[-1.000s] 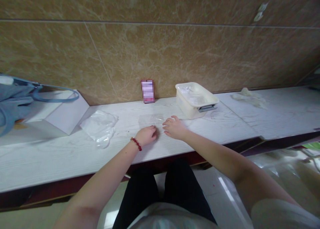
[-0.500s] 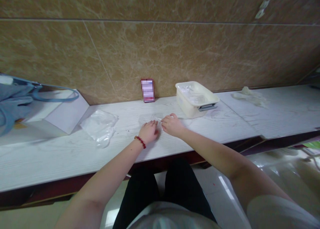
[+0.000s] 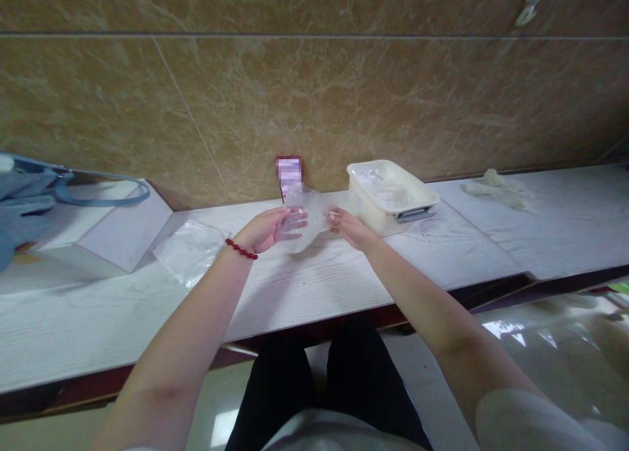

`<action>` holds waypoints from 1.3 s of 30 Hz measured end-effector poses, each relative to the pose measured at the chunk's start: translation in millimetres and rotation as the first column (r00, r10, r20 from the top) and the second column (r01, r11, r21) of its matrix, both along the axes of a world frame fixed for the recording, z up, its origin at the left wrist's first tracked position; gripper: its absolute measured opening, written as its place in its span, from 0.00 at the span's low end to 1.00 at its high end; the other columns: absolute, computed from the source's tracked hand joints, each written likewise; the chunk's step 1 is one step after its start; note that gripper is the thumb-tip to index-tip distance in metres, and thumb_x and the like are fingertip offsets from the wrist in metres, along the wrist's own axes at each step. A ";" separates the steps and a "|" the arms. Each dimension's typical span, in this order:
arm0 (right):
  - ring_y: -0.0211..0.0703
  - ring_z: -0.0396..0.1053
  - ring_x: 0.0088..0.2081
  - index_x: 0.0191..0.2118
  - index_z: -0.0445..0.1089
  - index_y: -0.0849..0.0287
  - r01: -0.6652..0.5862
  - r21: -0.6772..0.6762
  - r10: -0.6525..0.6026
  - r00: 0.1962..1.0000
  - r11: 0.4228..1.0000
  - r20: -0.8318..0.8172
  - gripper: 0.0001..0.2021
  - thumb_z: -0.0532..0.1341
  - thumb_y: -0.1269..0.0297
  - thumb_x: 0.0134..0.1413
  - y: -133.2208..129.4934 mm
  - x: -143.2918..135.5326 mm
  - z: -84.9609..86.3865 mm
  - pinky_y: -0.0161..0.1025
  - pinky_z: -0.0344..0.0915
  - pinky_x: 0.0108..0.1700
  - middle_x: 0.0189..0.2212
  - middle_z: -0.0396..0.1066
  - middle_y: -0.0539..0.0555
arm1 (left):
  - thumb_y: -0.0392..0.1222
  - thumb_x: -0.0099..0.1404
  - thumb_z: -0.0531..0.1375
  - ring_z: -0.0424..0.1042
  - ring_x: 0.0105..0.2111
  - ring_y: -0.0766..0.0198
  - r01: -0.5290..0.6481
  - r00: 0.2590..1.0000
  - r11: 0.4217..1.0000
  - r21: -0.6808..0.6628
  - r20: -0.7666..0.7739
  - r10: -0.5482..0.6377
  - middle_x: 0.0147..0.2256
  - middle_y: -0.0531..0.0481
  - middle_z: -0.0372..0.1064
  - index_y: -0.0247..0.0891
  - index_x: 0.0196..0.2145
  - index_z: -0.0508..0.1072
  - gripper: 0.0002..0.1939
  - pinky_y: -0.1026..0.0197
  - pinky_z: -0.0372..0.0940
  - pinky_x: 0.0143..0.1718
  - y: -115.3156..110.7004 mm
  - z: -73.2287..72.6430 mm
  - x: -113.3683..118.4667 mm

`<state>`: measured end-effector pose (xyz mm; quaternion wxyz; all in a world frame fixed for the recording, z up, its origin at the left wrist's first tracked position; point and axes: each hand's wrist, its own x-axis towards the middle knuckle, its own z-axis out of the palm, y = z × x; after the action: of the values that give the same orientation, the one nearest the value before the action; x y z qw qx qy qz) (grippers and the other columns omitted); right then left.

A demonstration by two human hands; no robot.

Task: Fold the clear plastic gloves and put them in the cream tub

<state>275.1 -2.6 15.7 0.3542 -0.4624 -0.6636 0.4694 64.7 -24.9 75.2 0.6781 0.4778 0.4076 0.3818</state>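
left hand wide, right hand pinched on clear plastic, now off counter

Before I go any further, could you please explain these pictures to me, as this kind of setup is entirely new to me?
There is no machine here: these are a person's two bare hands, seen from a camera worn on the head, looking forward and down. A thin, clear plastic piece is held up between them. The left hand, with a red bead bracelet at its wrist, shows through it, whether inside or behind I cannot tell; the right hand touches its other side. On the white wood-grain counter are some flattened, clear plastic at left and, at right, an open cream plastic box.
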 end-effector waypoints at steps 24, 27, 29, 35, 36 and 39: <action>0.33 0.69 0.26 0.31 0.63 0.61 -0.209 -0.610 -0.012 0.941 0.765 -0.338 0.05 0.60 0.68 0.46 26.9 -32.4 -23.5 0.31 0.67 0.30 0.28 0.69 0.50 | 0.36 0.63 0.45 0.69 0.40 0.62 -0.062 0.976 0.934 -0.352 0.176 0.131 0.41 0.44 0.69 0.34 0.48 0.62 0.17 0.54 0.64 0.43 22.6 -66.8 -21.9; 0.32 0.69 0.27 0.32 0.63 0.61 -0.240 -0.589 0.009 0.930 0.772 -0.367 0.04 0.59 0.70 0.47 26.9 -29.9 -25.2 0.28 0.66 0.28 0.27 0.70 0.50 | 0.36 0.63 0.45 0.68 0.42 0.60 -0.044 0.969 0.930 -0.366 0.212 0.130 0.41 0.43 0.68 0.33 0.47 0.62 0.16 0.53 0.64 0.44 23.3 -70.1 -24.6; 0.32 0.69 0.26 0.32 0.63 0.61 -0.232 -0.580 0.005 0.931 0.781 -0.366 0.03 0.58 0.70 0.49 26.7 -28.7 -25.3 0.27 0.65 0.26 0.27 0.70 0.50 | 0.37 0.63 0.46 0.68 0.43 0.59 -0.026 0.964 0.930 -0.366 0.237 0.120 0.42 0.43 0.68 0.34 0.48 0.62 0.16 0.52 0.64 0.44 24.2 -72.9 -27.3; 0.30 0.68 0.23 0.33 0.62 0.60 -0.170 -0.558 -0.035 0.940 0.812 -0.338 0.02 0.55 0.71 0.52 25.3 -27.3 -23.7 0.24 0.62 0.22 0.23 0.70 0.49 | 0.32 0.60 0.48 0.68 0.42 0.57 0.015 0.962 0.946 -0.324 0.262 0.074 0.43 0.40 0.67 0.33 0.50 0.59 0.18 0.53 0.64 0.42 24.2 -77.6 -32.6; 0.30 0.67 0.22 0.34 0.62 0.60 -0.164 -0.552 -0.042 0.939 0.817 -0.341 0.02 0.55 0.71 0.52 25.4 -27.2 -24.0 0.24 0.62 0.22 0.23 0.69 0.49 | 0.29 0.59 0.49 0.68 0.42 0.57 0.020 0.964 0.950 -0.310 0.257 0.064 0.43 0.40 0.67 0.33 0.50 0.59 0.20 0.53 0.64 0.43 24.0 -78.5 -33.2; 0.29 0.66 0.21 0.35 0.62 0.58 -0.171 -0.534 -0.047 0.928 0.828 -0.370 0.04 0.54 0.72 0.52 26.2 -26.6 -25.7 0.24 0.61 0.22 0.22 0.69 0.48 | 0.23 0.55 0.50 0.68 0.43 0.57 0.026 0.968 0.963 -0.268 0.248 0.043 0.44 0.40 0.66 0.33 0.49 0.59 0.23 0.55 0.64 0.44 23.8 -81.1 -34.2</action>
<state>248.5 23.5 -10.0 0.3060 -0.4269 -0.4342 0.7319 30.5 -1.1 -6.0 0.7812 0.3273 0.3682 0.3834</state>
